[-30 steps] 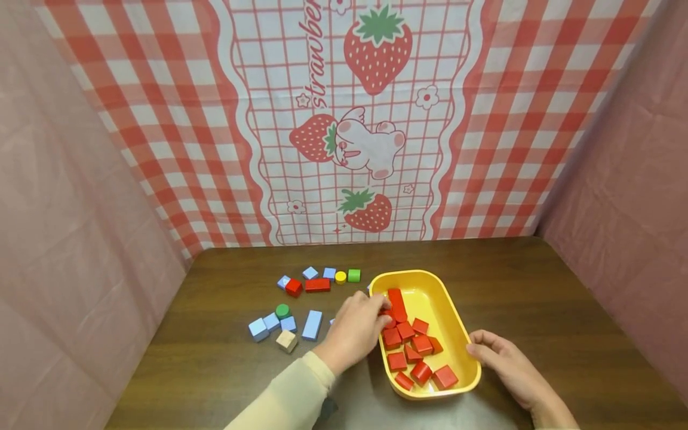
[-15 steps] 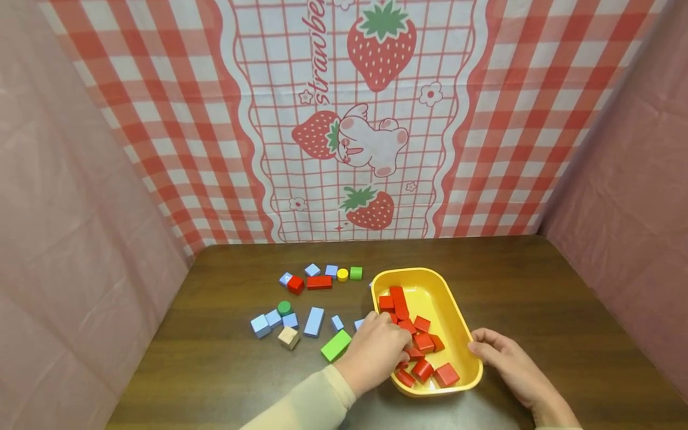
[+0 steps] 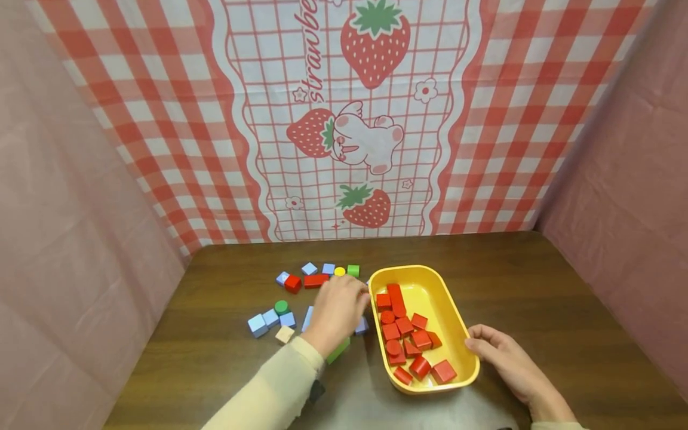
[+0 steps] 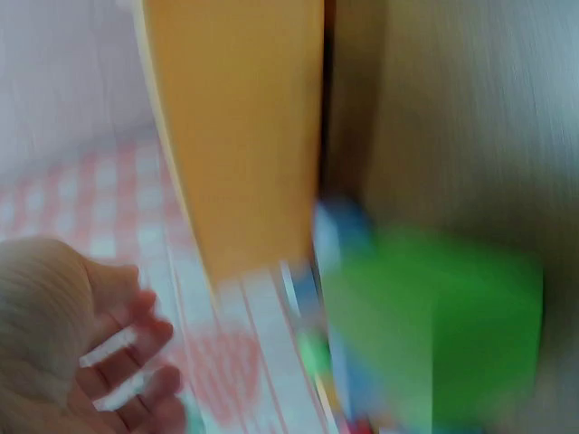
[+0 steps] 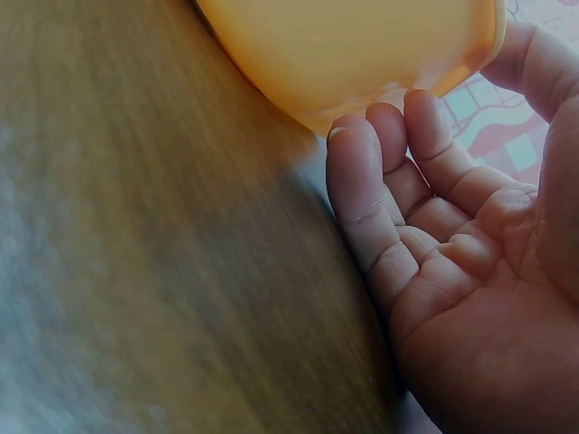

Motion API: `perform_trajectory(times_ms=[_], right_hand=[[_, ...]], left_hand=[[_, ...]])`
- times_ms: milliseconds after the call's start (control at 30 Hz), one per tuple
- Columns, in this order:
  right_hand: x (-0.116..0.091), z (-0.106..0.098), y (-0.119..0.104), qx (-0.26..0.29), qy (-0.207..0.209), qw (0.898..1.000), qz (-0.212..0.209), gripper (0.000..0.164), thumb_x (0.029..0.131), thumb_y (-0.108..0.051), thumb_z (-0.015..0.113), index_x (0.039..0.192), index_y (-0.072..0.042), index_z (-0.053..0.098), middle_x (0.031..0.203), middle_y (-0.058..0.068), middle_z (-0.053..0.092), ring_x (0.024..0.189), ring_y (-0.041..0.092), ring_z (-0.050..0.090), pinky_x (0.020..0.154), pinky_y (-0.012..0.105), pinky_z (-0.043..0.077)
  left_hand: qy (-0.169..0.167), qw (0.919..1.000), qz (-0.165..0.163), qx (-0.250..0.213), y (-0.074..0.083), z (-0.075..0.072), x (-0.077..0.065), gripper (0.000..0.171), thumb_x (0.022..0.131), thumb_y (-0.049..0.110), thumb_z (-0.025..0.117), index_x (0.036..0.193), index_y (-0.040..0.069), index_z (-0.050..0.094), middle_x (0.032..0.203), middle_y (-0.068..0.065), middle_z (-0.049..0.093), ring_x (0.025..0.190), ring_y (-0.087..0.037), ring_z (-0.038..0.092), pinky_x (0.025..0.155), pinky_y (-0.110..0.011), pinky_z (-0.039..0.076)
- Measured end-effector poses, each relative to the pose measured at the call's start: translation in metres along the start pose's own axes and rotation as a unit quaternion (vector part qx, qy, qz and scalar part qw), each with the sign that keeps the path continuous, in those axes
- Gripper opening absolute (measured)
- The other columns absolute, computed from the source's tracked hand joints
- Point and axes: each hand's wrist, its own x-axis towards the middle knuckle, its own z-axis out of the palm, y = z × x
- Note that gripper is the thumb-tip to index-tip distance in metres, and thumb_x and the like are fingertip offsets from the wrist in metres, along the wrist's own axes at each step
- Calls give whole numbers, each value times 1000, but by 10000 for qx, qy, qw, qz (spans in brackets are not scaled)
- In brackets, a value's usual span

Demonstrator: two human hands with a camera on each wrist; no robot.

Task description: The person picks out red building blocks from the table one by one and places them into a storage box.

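Note:
A yellow plastic tray (image 3: 442,315) stands on the table, with several red toy blocks (image 3: 421,340) of mixed shapes lying mostly along its left side. My right hand (image 3: 502,357) pinches the tray's right rim, thumb over the edge and fingers against the outer wall (image 5: 362,54). Just left of the tray, my left hand (image 3: 337,313) hovers over loose blocks; in the left wrist view its loosely bent fingers (image 4: 127,362) hold nothing. Below that hand lies a green block (image 3: 338,351), blurred and large in the left wrist view. Part of a long blue block (image 3: 307,319) is hidden by the hand.
Left of the tray lie several light blue blocks (image 3: 258,325), a red cube (image 3: 292,283), a red bar (image 3: 315,280), a yellow cylinder (image 3: 340,272), green pieces (image 3: 353,270) and a plain wooden block (image 3: 285,335). A checked strawberry cloth (image 3: 365,209) hangs behind the table.
My left hand moved down inside the tray, then out over its left rim to the loose blocks. A round red block now lies at the tray's lower left. My right hand stays on the rim.

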Motion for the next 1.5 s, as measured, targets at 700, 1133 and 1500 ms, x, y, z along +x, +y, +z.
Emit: perform_trajectory(times_ms=[700, 1133, 1500], right_hand=[[-1, 0, 0, 43, -83, 9999, -69, 25, 101, -12, 52, 109, 12, 54, 94, 20, 65, 94, 22, 58, 84, 22, 43], [1, -1, 0, 88, -139, 9998, -78, 25, 101, -11, 51, 109, 12, 53, 95, 20, 65, 93, 23, 58, 83, 22, 44], [0, -1, 1, 140, -242, 9995, -155, 25, 102, -11, 50, 110, 12, 53, 96, 20, 65, 94, 23, 59, 83, 23, 45]], left_hand=[[-402, 9843, -1459, 908, -95, 4, -13, 30, 76, 23, 85, 92, 0, 72, 88, -17, 68, 79, -35, 59, 65, -48, 54], [-122, 9948, -875, -502, -35, -17, -1, 30, 84, 29, 80, 105, 12, 66, 92, -1, 67, 84, -20, 53, 71, -39, 51], [-1714, 9629, 1260, -1660, 77, -2, -8, 24, 88, 36, 75, 107, 25, 67, 94, 21, 62, 82, -2, 45, 72, -18, 43]])
